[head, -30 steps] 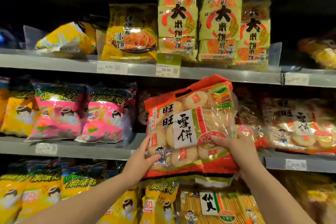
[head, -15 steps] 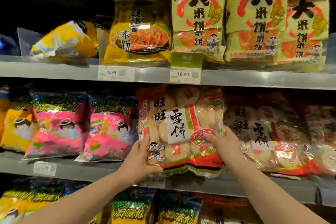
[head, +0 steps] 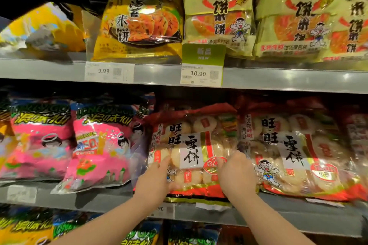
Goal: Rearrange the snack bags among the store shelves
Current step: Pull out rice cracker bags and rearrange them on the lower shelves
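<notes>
A red and clear bag of white rice crackers (head: 196,125) stands on the middle shelf (head: 99,202), between a pink snack bag (head: 99,145) and a matching red cracker bag (head: 294,145). My left hand (head: 157,181) grips its lower left corner, thumb on the front. Along its lower right edge, my right hand (head: 237,175) holds the bag with the thumb across the front. The bag's bottom edge hangs slightly over the shelf lip.
A second pink bag (head: 39,141) sits further left. On the upper shelf (head: 159,74) are a yellow cracker bag (head: 139,18) and tall yellow-green bags (head: 219,2), with price tags (head: 201,74) on its lip. Yellow and green bags (head: 23,226) fill the shelf below.
Both hands have carried the red cracker bag up and back into the middle shelf, where it now stands beside the matching bag. The view has moved closer and upward.
</notes>
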A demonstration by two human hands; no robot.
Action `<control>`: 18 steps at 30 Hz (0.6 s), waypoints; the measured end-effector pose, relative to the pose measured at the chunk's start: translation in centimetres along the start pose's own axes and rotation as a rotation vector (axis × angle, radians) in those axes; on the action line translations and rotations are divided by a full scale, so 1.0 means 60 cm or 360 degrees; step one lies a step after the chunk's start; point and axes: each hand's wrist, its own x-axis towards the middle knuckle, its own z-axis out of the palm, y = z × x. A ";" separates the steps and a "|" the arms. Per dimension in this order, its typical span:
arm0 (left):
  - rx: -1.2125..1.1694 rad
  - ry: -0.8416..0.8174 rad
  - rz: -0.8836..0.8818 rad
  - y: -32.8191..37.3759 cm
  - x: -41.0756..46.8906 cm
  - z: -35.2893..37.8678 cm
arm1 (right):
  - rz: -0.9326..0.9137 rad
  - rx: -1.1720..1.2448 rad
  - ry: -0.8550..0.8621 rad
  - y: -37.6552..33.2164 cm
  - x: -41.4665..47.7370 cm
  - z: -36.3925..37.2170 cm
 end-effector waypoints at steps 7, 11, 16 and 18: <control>0.0102 0.0052 -0.0016 0.000 0.005 -0.004 | -0.0330 -0.0526 -0.0003 0.011 -0.077 0.041; 0.0145 0.0034 -0.0016 0.002 0.018 -0.001 | -0.0329 -0.0576 -0.0072 0.022 -0.041 0.069; 0.0243 -0.0035 -0.0113 0.006 0.061 0.020 | -0.0346 -0.0482 -0.0172 0.021 0.012 0.087; 0.0255 -0.0082 -0.0141 0.010 0.078 0.028 | -0.0319 -0.0345 -0.0211 0.023 0.032 0.097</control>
